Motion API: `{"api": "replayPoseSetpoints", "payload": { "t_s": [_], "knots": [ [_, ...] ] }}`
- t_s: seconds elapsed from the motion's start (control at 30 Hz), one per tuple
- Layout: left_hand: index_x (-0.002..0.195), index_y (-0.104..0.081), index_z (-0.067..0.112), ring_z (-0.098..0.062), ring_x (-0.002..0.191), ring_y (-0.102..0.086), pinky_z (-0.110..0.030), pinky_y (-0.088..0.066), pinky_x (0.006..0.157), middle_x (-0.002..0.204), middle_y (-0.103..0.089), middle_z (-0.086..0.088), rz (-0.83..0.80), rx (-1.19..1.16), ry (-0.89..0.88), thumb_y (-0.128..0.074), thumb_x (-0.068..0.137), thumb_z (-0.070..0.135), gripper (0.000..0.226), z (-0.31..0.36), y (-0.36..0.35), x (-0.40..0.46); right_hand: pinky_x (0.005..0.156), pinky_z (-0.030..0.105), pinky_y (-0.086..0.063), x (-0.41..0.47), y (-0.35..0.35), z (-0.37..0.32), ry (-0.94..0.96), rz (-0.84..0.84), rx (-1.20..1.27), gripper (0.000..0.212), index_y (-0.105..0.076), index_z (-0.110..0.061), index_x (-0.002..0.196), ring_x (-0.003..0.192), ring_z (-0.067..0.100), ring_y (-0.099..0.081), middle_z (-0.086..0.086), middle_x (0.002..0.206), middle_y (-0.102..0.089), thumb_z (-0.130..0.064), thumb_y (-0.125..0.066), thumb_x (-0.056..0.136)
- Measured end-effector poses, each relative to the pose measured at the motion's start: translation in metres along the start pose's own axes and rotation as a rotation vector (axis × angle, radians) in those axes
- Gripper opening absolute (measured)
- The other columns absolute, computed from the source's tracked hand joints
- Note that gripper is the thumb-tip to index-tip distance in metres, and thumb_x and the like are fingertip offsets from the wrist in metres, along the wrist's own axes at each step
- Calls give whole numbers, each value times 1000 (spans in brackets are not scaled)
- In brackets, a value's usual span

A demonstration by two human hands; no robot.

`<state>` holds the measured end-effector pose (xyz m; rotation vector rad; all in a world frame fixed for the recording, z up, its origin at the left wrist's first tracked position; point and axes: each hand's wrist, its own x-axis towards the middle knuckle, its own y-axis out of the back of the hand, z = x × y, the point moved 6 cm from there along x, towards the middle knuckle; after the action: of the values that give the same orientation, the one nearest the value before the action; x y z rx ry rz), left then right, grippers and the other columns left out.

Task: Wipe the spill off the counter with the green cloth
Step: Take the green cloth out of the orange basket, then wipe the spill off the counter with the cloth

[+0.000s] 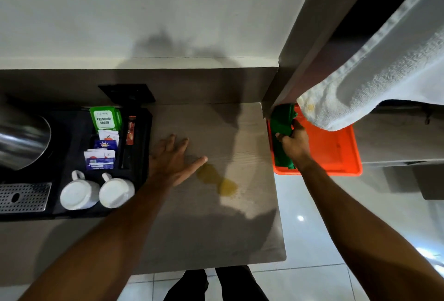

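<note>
A yellowish spill lies in two joined puddles on the grey wood-grain counter, right of centre. The green cloth sits crumpled in the left end of an orange tray just past the counter's right edge. My right hand is closed around the cloth inside the tray. My left hand rests flat on the counter with fingers spread, its thumb tip touching the spill's left edge.
A black tray at the left holds two upturned white mugs, tea sachets and a steel kettle. A white towel hangs over the orange tray. Glossy tiled floor lies to the right.
</note>
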<state>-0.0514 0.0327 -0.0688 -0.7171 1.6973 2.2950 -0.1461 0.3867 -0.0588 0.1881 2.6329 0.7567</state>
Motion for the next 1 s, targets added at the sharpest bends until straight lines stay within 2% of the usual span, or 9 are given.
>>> {"api": "replayPoseSetpoints", "payload": {
  "t_s": [0.1,0.17,0.3,0.43,0.53,0.7,0.87,0.93,1.0],
  "knots": [
    [156,-34,28,-36,155,-21,-63,-27,119,170,-24,-12,162,3,-137,-35,71,93,107,10,-16,-43,95,51,-53,-26,-22,-31,132,37,-214,47,-54,-11,137,108,42,-66,21,122,-70,-21,-64,93],
    [158,-33,21,-39,154,-25,-65,-28,118,169,-25,-15,184,-5,-186,-42,74,90,109,3,-44,-76,110,60,-38,-45,-55,-37,188,-84,-395,51,-52,-17,142,120,44,-60,21,130,-66,-32,-60,93],
    [161,-30,22,-37,155,-23,-62,-19,120,171,-23,-11,139,37,-198,-38,79,90,107,-34,-93,-120,118,73,0,-86,-118,-26,375,-454,-732,67,-45,-26,148,155,35,-12,1,166,-30,-53,-59,89],
    [160,-32,23,-33,157,-18,-60,-16,123,171,-21,-8,195,22,-331,-43,84,81,97,-54,-106,-140,114,73,7,-101,-123,-27,325,-314,-668,77,-26,-36,155,156,33,8,-3,172,2,-73,-43,90],
    [161,-28,25,-33,158,-17,-57,-14,124,172,-19,-6,223,8,-407,-47,87,74,91,-63,-107,-150,108,82,12,-92,-137,-26,222,-280,-708,64,-2,-48,156,153,37,20,-6,171,11,-62,-25,99],
    [162,-27,27,-31,159,-12,-55,-15,125,172,-20,-6,268,-13,-421,-54,85,68,91,-68,-111,-168,106,83,12,-56,-159,-47,117,-155,-768,57,-1,-52,155,153,37,21,-8,171,11,-55,-18,101],
    [161,-29,30,-29,159,-12,-56,-18,125,172,-21,-4,261,-20,-386,-58,83,66,91,-85,-103,-142,107,81,11,-66,-218,-75,402,-244,-888,59,-4,-50,156,155,39,11,-7,171,5,-58,-18,99],
    [161,-29,31,-29,159,-12,-57,-19,125,172,-22,-4,244,-17,-340,-58,83,67,90,-89,-107,-148,109,81,7,-84,-206,-52,504,-346,-952,57,-3,-54,154,156,35,9,-10,171,4,-61,-20,99],
    [161,-29,31,-29,159,-11,-56,-17,126,172,-21,-4,250,-16,-345,-58,84,68,90,-88,-114,-160,108,82,7,-89,-166,-19,426,-324,-971,56,-2,-59,151,156,33,11,-14,170,6,-63,-21,99]
  ]
}}
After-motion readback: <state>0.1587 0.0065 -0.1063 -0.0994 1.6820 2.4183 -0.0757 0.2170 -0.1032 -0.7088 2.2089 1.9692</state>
